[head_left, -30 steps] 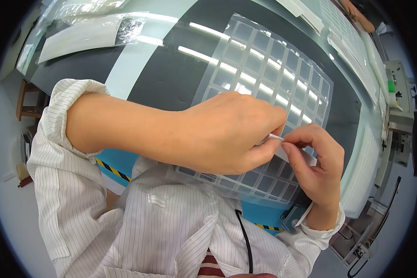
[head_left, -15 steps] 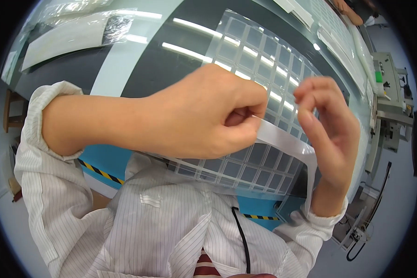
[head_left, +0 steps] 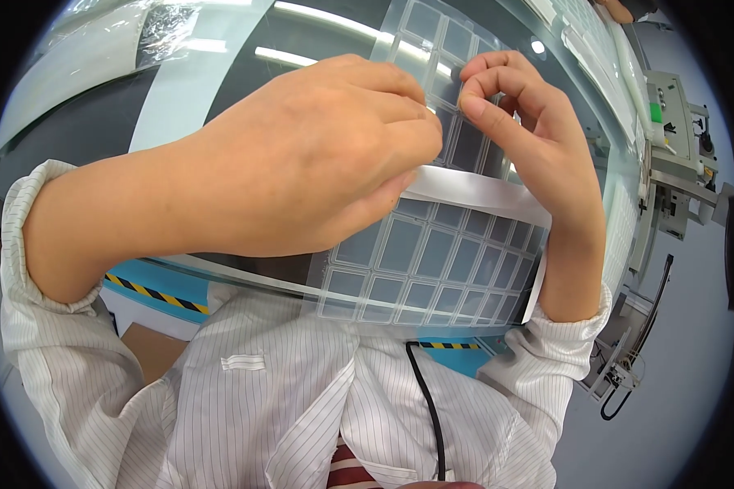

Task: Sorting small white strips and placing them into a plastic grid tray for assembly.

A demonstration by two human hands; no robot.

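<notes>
My left hand (head_left: 326,155) is curled over the far left part of a clear sheet with a grid of grey rectangles (head_left: 432,253). A white strip (head_left: 481,191) comes out from under its lower fingers, runs to the right across the grid and bends down beside my right wrist. My right hand (head_left: 530,122) hovers over the grid, just right of the left fingers, with thumb and forefinger tips pinched together. Whatever is in that pinch is too small to make out. My left fingertips are partly hidden behind the hand.
The glass-topped table (head_left: 245,106) reflects bright ceiling lights. At the far left lies a white sheet in clear wrapping (head_left: 81,61). Striped yellow-black tape (head_left: 159,295) edges a blue surface below. Grey machinery (head_left: 677,147) stands at the right, and another person's arm (head_left: 616,10) shows at the top right.
Both hands have moved farther away over the grid, and the right has come closer to the left. The right fingers have closed into a pinch. The white strip now stretches flatter across the grid.
</notes>
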